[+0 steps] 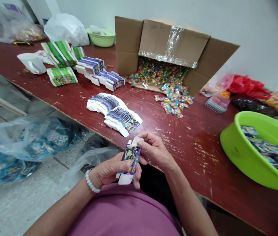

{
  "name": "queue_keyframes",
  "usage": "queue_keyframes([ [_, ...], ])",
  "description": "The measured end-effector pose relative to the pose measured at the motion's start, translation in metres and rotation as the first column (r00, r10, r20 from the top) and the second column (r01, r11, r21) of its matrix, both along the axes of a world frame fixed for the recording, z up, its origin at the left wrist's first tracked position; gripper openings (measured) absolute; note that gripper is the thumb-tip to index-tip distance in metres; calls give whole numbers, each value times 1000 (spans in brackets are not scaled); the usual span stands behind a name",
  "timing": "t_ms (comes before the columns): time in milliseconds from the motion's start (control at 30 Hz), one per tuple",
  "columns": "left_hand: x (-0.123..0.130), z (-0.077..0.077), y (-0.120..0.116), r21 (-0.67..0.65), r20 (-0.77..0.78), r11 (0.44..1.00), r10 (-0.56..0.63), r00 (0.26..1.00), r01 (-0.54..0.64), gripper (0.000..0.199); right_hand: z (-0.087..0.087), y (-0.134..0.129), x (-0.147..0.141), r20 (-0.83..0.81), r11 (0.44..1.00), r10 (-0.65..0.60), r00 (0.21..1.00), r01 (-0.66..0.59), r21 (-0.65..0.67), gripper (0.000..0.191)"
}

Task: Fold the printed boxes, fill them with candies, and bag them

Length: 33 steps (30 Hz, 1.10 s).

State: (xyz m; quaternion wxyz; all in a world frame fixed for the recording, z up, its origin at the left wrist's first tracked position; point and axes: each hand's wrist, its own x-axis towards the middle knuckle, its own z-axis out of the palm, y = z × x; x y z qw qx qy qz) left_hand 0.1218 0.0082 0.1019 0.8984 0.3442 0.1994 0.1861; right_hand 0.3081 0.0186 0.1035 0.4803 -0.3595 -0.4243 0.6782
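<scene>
One slim card box (130, 153): left grip (111, 168) clasps it, right grip (155, 149) pinches its white flap (136, 141).

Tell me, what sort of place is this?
Possibly a packing workshop: a carton spills what look like wrapped sweets, flattened printed boxes lie fanned out, and the left hand holds a small box.

A pale, plain wall (257, 55) fills the upper right of the frame. A reddish-brown desk (190, 141), its surface scuffed, slants from upper left to lower right. Grey speckled floor (3, 216) shows at lower left, below a white furniture bar (3, 102) at the left edge.
</scene>
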Motion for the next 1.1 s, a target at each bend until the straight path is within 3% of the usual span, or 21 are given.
queue_keyframes([
  [167,6,5,-4,164,-203,980,149,968,-117,31,-1,-6,1,-21,1000,5,1000,-5,3,36],
  [233,8,6,-4,208,-248,962,224,943,-174,31,0,-12,-1,-16,1000,17,1000,-17,13,41],
  [333,13,3,-3,215,-263,944,302,916,-250,34,-2,-20,-8,-5,999,45,999,-45,-25,30],
  [433,17,-3,1,265,-295,921,359,885,-285,34,-6,-24,-13,93,994,-94,991,99,-52,30],
  [533,18,-6,3,409,-306,856,456,836,-317,30,-8,-21,-10,273,957,-290,917,279,81,28],
  [633,17,-5,1,444,-252,785,573,780,-433,49,-6,-16,-5,327,946,-323,888,297,128,24],
  [733,17,-4,-6,467,-220,719,659,719,-515,73,-8,-17,-8,260,927,-373,891,366,77,38],
  [833,17,-4,-9,547,-225,674,690,688,-498,71,-13,-21,-16,176,916,-401,899,398,55,35],
  [933,16,-3,-7,538,-247,696,669,701,-475,55,-18,-24,-19,135,912,-411,902,407,54,25],
  [1100,8,-4,-1,389,-227,808,549,804,-442,32,-22,-21,-9,62,944,-272,960,279,-176,32],
])
